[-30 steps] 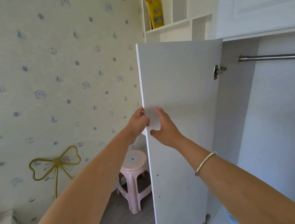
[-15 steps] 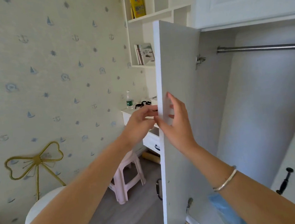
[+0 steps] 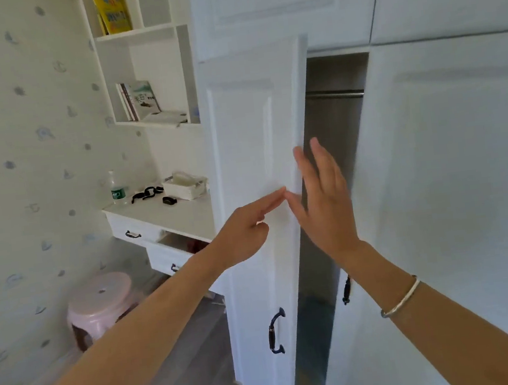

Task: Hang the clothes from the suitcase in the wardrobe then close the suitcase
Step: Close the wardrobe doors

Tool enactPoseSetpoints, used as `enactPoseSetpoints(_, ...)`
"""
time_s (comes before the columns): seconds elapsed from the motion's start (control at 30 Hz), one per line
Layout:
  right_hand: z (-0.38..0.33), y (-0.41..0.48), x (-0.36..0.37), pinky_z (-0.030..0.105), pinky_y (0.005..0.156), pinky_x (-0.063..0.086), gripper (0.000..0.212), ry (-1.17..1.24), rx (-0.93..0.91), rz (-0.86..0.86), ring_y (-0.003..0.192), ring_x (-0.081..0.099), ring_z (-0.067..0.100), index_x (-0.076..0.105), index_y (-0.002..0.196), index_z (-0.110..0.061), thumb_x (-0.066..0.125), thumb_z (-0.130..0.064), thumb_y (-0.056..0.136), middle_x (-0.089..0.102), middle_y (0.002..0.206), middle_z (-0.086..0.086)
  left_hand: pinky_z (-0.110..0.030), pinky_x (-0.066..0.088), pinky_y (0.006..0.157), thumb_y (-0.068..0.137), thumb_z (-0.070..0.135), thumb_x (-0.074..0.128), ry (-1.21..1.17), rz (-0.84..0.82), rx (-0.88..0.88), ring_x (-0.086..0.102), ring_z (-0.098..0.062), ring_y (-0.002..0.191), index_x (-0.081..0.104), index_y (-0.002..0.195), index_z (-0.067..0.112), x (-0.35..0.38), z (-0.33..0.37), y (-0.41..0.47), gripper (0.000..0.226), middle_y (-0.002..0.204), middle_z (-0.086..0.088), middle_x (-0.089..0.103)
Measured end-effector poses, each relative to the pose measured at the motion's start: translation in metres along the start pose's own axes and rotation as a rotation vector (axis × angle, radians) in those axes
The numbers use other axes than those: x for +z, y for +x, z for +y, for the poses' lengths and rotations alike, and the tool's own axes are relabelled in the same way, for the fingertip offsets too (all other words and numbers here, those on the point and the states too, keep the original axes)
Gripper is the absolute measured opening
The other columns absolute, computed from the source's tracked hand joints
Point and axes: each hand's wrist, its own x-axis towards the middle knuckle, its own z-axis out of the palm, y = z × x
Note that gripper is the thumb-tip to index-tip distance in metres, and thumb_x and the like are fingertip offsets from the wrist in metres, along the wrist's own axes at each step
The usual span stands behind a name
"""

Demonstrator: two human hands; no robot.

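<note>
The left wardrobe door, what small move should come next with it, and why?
Probably push the left wardrobe door shut. It stands nearly closed, with only a narrow gap showing the rail. The left hand touches its face with its fingertips, and the right hand is open flat at its edge.

Print shows on the yellow book (image 3: 112,10) and the leaning book (image 3: 143,99), too blurred to read.

Single head view, close, facing forward-down at wardrobe door (image 3: 256,192).
</note>
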Motion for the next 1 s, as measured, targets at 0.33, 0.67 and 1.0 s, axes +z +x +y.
enactPoseSetpoints(0.33,0.082,0.020,-0.006,0.048,0.119,0.013,0.065,-0.541,-0.156,-0.229,0.146,0.021,0.032,0.034,0.148,-0.015,0.051,-0.029,0.087,0.022,0.159,0.011,-0.014,0.015,0.106,0.095,-0.004,0.035,0.297,-0.044,0.078,0.028,-0.014,0.143,0.029,0.149,0.026,0.050,-0.004,0.084,0.062,0.155,0.005,0.032)
enactPoseSetpoints(0.67,0.112,0.040,0.017,0.044,0.116,0.012,0.073,-0.631,0.055,-0.346,0.146,0.023,0.029,0.037,0.147,-0.011,0.059,-0.026,0.078,0.022,0.159,0.011,-0.028,0.007,0.118,0.091,-0.005,0.034,0.346,-0.230,0.227,-0.001,-0.014,0.149,0.017,0.153,0.023,0.065,-0.018,0.152,0.070,0.160,0.007,0.016)
enactPoseSetpoints(1.0,0.124,0.057,0.033,0.045,0.116,0.025,0.070,-0.652,0.159,-0.396,0.144,0.030,0.029,0.042,0.144,-0.011,0.031,-0.040,0.081,0.029,0.156,0.011,-0.033,0.000,0.122,0.094,0.003,0.033,0.459,-0.301,0.275,-0.005,-0.013,0.149,0.008,0.154,0.022,0.074,-0.033,0.191,0.068,0.162,0.007,0.006)
